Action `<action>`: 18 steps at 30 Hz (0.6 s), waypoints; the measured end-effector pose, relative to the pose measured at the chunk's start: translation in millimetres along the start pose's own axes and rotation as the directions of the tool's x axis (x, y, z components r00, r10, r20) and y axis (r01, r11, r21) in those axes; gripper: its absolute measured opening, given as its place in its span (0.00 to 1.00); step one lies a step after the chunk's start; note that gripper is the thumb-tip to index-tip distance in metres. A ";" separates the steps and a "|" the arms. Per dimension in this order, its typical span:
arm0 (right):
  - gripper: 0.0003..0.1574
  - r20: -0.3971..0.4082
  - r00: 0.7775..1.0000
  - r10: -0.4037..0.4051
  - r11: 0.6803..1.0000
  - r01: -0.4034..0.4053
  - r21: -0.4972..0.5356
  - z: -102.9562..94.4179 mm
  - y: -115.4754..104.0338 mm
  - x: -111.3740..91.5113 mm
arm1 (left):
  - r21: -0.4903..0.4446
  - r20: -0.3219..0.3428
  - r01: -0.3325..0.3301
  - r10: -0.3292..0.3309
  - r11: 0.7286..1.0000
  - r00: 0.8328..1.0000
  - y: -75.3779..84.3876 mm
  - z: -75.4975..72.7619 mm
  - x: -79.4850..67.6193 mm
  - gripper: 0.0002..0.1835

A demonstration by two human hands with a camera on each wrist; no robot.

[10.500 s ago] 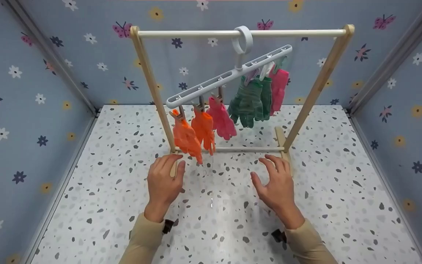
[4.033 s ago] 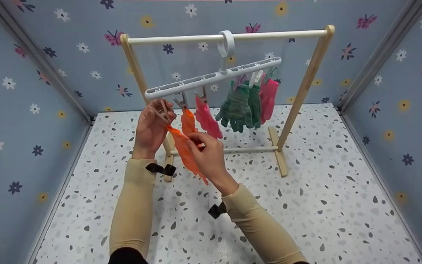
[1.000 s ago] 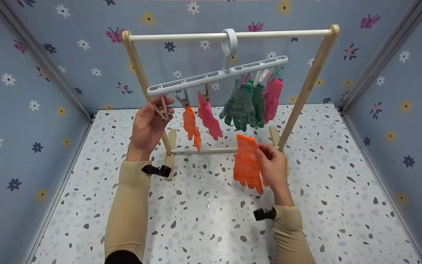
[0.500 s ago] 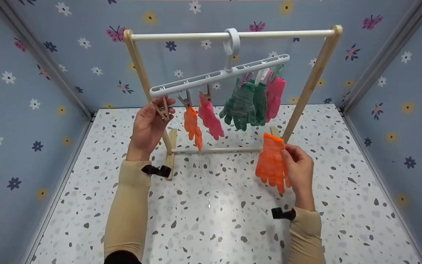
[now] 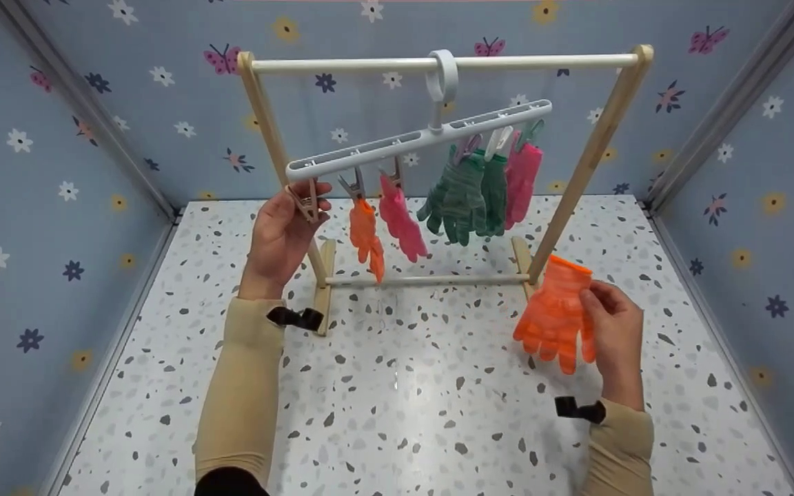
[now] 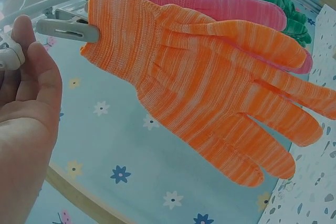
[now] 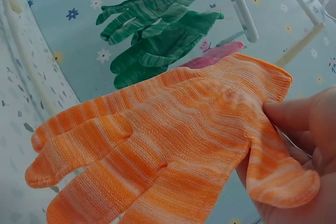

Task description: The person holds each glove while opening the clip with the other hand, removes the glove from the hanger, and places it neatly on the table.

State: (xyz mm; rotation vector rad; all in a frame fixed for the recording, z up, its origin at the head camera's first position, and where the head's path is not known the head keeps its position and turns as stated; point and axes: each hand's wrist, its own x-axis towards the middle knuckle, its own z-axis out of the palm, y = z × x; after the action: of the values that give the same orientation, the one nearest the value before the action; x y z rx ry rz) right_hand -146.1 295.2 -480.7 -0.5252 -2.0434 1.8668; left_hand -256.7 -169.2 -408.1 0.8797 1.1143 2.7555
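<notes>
A booth-like enclosure (image 5: 190, 103), by its 3 flower-print walls (image 5: 32, 220), metal corner strips (image 5: 90, 107) and speckled white surface (image 5: 424, 386)

Head cam faces down; wrists' closer; right shares held glove (image 5: 557, 306).

Left hand (image 5: 280, 234) pinched a clothespin (image 5: 310, 203) at the left end of a white hanger (image 5: 397, 145). Right hand (image 5: 619, 331) held an orange glove (image 5: 554, 310) near its cuff, fingers down, near the wooden rack (image 5: 600, 138). Hanger hung from the rack's top bar (image 5: 542, 63), with another orange glove (image 5: 363, 227), a pink glove (image 5: 400, 219), two green gloves (image 5: 464, 196) and a second pink glove (image 5: 523, 182) clipped on, left to right.
</notes>
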 end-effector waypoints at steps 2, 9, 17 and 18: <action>0.15 -0.012 0.999 0.044 0.997 -0.043 0.065 -10.1 3.7 1.5 | 0.016 0.001 0.004 -0.004 1.000 1.000 0.8 -0.4 0.0 0.20; 0.17 0.014 0.979 0.201 0.947 -0.198 0.254 -53.6 13.2 -0.3 | 0.042 0.000 0.014 -0.014 0.999 1.000 1.6 -0.7 -1.0 0.19; 0.11 0.105 0.965 0.242 0.904 -0.263 0.336 -78.4 35.9 2.0 | 0.077 -0.013 0.032 -0.031 0.997 0.999 5.8 0.7 -2.0 0.20; 0.10 0.116 0.962 0.248 0.900 -0.273 0.340 -79.1 39.9 2.6 | 0.078 -0.014 0.033 -0.032 0.996 0.999 6.0 1.0 -2.1 0.20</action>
State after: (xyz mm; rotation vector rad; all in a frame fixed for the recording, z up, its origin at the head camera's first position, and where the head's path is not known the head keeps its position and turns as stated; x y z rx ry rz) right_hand -109.0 368.8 -513.0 -0.6674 -1.6798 2.3764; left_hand -253.4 -173.6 -404.7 0.8460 1.2349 2.7121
